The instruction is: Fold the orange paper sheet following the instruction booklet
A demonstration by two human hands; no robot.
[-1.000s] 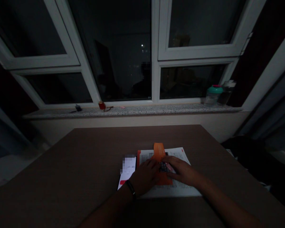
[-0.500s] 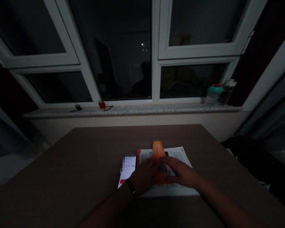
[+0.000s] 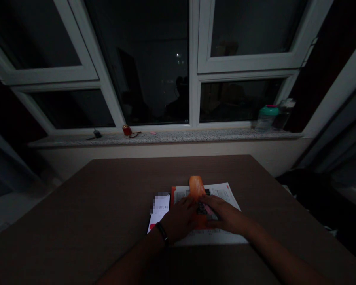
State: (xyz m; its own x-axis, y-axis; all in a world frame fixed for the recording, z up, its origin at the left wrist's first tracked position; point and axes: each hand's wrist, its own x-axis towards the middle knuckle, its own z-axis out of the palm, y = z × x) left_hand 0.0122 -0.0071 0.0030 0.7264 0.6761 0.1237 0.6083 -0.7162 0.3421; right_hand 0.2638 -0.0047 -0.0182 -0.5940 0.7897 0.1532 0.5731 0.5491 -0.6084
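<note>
An orange paper strip (image 3: 197, 187) lies on a printed white sheet (image 3: 225, 194) on the brown table (image 3: 106, 198), its far end curling up. My left hand (image 3: 180, 219), with a dark band at the wrist, presses flat on the strip's left side. Fingers of my right hand (image 3: 225, 215) rest on its right side, beside a small dark patterned piece (image 3: 202, 207). A phone (image 3: 159, 211) with a lit screen lies just left of the sheet, close to my left hand. The room is dim and the fingertips are hard to make out.
A stone windowsill (image 3: 178, 137) runs behind the table under dark windows. On it stand a small red item (image 3: 126, 130), a dark object (image 3: 97, 134), and at the right a teal-lidded bottle (image 3: 265, 118) beside another container (image 3: 281, 113).
The orange strip's far end has curled up and shortened a little. Both hands have crept slightly forward over it.
</note>
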